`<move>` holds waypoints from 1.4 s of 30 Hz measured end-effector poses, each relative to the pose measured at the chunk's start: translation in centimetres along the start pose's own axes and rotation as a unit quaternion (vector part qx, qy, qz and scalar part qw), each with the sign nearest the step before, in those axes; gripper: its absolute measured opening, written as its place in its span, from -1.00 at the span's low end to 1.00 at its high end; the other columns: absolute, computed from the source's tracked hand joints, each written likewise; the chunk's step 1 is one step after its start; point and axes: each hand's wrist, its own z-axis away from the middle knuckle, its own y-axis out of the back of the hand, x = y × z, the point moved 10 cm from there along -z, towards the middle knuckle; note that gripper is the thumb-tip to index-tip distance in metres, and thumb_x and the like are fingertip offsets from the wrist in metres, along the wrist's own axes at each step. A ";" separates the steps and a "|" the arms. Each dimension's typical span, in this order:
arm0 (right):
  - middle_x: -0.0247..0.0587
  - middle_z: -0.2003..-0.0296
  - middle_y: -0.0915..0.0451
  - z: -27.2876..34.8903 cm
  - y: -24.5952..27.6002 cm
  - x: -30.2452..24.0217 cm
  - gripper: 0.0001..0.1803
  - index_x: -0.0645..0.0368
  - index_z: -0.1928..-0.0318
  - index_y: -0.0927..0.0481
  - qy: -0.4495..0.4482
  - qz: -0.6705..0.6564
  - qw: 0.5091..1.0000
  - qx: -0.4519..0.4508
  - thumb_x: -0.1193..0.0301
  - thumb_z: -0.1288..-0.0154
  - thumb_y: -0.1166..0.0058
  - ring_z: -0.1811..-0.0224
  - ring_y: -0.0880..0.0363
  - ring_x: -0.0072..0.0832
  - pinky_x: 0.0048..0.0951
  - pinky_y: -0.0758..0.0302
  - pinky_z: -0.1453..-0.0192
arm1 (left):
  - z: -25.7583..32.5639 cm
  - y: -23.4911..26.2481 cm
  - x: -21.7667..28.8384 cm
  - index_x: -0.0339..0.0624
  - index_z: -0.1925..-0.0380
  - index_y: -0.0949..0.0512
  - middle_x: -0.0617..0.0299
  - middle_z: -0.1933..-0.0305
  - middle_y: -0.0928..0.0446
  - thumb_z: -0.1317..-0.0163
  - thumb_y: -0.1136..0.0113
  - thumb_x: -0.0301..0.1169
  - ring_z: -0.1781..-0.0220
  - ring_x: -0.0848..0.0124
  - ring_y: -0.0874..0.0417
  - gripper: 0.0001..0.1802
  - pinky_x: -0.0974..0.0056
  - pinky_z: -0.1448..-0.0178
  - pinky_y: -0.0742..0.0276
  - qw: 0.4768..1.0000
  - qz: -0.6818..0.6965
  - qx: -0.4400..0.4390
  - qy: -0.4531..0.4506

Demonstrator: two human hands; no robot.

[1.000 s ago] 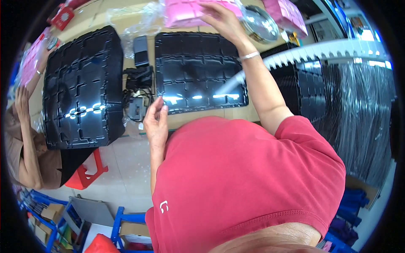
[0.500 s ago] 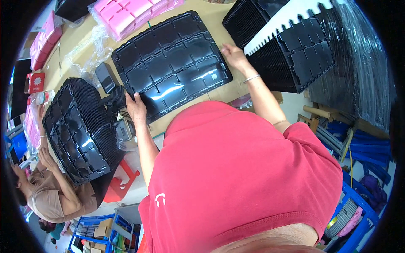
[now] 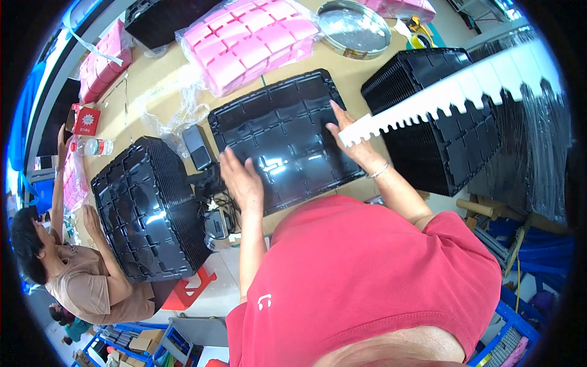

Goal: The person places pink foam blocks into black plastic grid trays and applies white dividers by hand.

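Note:
A shiny black plastic tray [image 3: 293, 144], moulded into compartments, lies on the table in front of me. My left hand [image 3: 243, 182] is over its left edge, fingers stretched out and thumb apart, holding nothing. At the opposite edge is my right hand [image 3: 356, 144], open, with thumb and fingers apart. Whether either palm presses on the tray I cannot tell. A white strip with a toothed edge [image 3: 452, 92] crosses the picture and hides part of the right hand. Tall stacks of similar black trays stand to the left [image 3: 143, 208] and right [image 3: 455, 140].
Beyond the tray sit bagged pink divided inserts [image 3: 251, 40] and a round glass-topped tin [image 3: 353, 29]. Yellow tape [image 3: 422, 38] lies farther right. A dark box-shaped device [image 3: 197, 147] and cables are beside the left stack. A co-worker [image 3: 92, 275] sits at far left.
The view has shifted, showing more of the table's far side. My left hand has gone from gripping the tray's edge to lying flat, while my right hand has come inward over the tray's right edge.

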 end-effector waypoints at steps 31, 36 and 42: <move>0.04 0.29 -0.62 -22.1 1.7 5.7 -0.63 0.24 0.15 -0.62 -0.074 -0.134 0.950 0.271 0.18 -0.30 0.02 0.18 -0.59 -0.22 -0.29 -0.45 0.01 | -25.4 -7.4 -10.8 0.05 -0.45 0.25 -0.17 -0.23 -0.37 -0.09 -0.20 -0.54 -0.22 -0.02 -0.45 0.04 0.17 -0.24 -0.39 0.971 0.141 -0.158 0.108; -0.11 0.11 -0.61 -21.4 4.2 -1.2 -0.69 0.14 0.11 -0.64 0.200 0.054 0.940 0.272 0.35 -0.09 -0.23 0.05 -0.55 -0.25 -0.25 -0.45 -0.04 | -22.4 0.5 -0.4 0.03 -0.38 -0.10 -0.05 -0.34 -0.21 -0.02 -0.33 -0.46 -0.38 0.00 -0.21 -0.10 -0.01 -0.36 -0.17 0.987 -0.128 0.056 -0.076; -0.28 0.00 -0.60 -22.8 -0.8 -3.5 -0.48 0.05 -0.06 -0.58 0.273 0.197 0.935 0.112 0.28 -0.01 -0.30 -0.16 -0.47 -0.32 -0.30 -0.39 -0.23 | -22.5 -1.1 1.3 -0.03 -0.22 -0.37 0.00 -0.32 -0.25 0.07 -0.46 -0.22 -0.36 0.04 -0.24 -0.21 -0.04 -0.37 -0.10 0.977 -0.083 0.039 -0.194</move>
